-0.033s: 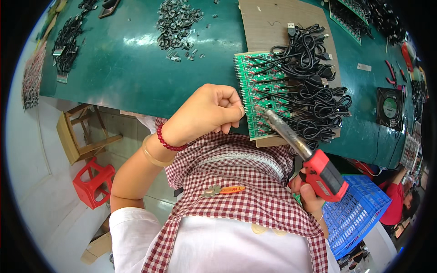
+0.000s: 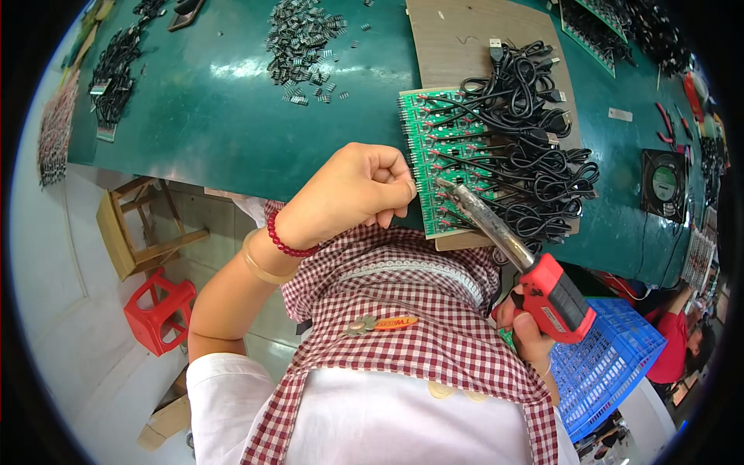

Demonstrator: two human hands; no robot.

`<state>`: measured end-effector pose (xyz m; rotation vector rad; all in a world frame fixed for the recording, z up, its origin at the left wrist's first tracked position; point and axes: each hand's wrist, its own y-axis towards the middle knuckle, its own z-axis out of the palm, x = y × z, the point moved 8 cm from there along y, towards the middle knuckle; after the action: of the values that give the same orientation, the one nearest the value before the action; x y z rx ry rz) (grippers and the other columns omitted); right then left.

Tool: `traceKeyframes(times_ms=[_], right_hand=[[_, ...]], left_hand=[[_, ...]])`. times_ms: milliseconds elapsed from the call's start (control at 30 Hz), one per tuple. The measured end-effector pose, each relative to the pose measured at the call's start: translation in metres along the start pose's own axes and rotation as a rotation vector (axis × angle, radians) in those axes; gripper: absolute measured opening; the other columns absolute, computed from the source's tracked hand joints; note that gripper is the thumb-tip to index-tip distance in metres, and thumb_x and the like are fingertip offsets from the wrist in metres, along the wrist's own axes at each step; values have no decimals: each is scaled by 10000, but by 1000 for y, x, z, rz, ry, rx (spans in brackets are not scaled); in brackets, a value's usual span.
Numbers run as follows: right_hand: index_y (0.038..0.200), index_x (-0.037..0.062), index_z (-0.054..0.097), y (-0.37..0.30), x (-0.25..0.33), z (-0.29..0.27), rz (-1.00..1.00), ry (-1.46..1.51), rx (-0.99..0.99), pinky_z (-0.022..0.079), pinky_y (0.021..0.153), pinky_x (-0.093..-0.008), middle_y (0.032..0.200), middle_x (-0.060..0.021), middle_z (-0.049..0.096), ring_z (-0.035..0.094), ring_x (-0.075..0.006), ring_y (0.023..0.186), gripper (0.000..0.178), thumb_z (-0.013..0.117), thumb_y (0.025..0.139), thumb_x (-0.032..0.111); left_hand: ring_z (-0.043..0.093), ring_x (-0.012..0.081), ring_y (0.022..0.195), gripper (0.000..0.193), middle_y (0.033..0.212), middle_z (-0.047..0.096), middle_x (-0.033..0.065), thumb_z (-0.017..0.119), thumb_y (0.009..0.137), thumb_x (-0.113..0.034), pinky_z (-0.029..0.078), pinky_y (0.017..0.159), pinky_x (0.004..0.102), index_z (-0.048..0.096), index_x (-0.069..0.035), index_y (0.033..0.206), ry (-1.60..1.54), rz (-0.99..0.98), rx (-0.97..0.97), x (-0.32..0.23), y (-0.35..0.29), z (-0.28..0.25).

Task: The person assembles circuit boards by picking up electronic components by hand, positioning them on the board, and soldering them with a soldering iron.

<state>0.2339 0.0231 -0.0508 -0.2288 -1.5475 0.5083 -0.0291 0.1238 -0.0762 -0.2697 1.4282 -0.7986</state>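
Soldering iron (image 2: 487, 223), red plastic grip and long grey metal barrel, sitting clamped in the right hand (image 2: 529, 335), fingers wrapped fully round the grip below the worktop's near edge. Showing no shift against the earlier view: iron, both hands and board keeping the same places, so pointing, as a judgement, to steady work at one spot and not to a move between joints.

Running its long axis on a slant, from the grip at lower right up to the tip at upper left. Pointing the tip at the near rows of the green rectangular circuit board (image 2: 422, 147), touching or just above it; not possible to tell which.

Left hand (image 2: 356, 190) curling into a loose fist, fingertips pinching together at the board's near left edge, close to the tip; not possible to tell whether anything thin is being held there.

Board resting on a brown flat panel (image 2: 465, 46) on the dark green worktop (image 2: 217, 116), with a tangle of black cables (image 2: 535, 155) spreading off it to the right. Loose pile of small dark parts (image 2: 302, 39) lying well apart, further back.
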Motion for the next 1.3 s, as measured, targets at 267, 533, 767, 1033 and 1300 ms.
traceKeyframes(times_ms=[267,533,767,1033,1300], right_hand=[[906,-13,601,7,4,2,-120,-382,79,441,595,-277,747,-49,586,543,-145,651,153,619,772,60],[1187,-7,425,4,9,6,-171,-126,122,415,556,-297,690,-102,520,474,-156,571,412,580,851,173],[889,44,613,9,6,-1,-144,-476,36,429,549,-294,730,-81,570,553,-208,616,220,680,702,138],[1153,2,419,15,36,21,-226,120,52,397,460,-278,606,-68,465,434,-137,499,435,591,850,262],[1119,35,456,32,75,65,-234,16,108,444,638,-264,812,-68,543,518,-129,707,328,597,824,14]], left_hand=[[510,22,514,61,665,594,20,570,814,-71,386,439,155,565,-20,782,19,0,6,0,-2,1],[588,224,673,180,747,585,86,638,764,-108,456,608,328,580,-26,913,1100,631,-831,-73,-28,-58],[580,290,711,126,777,574,102,612,778,-108,449,626,383,530,-20,815,1204,497,-828,-66,-9,-68],[591,166,587,34,770,585,87,561,789,-5,455,531,296,534,-3,809,1051,655,-836,-73,-29,-56],[594,89,640,55,800,598,65,562,854,-2,492,554,196,530,29,886,-193,299,97,-18,-46,59]])
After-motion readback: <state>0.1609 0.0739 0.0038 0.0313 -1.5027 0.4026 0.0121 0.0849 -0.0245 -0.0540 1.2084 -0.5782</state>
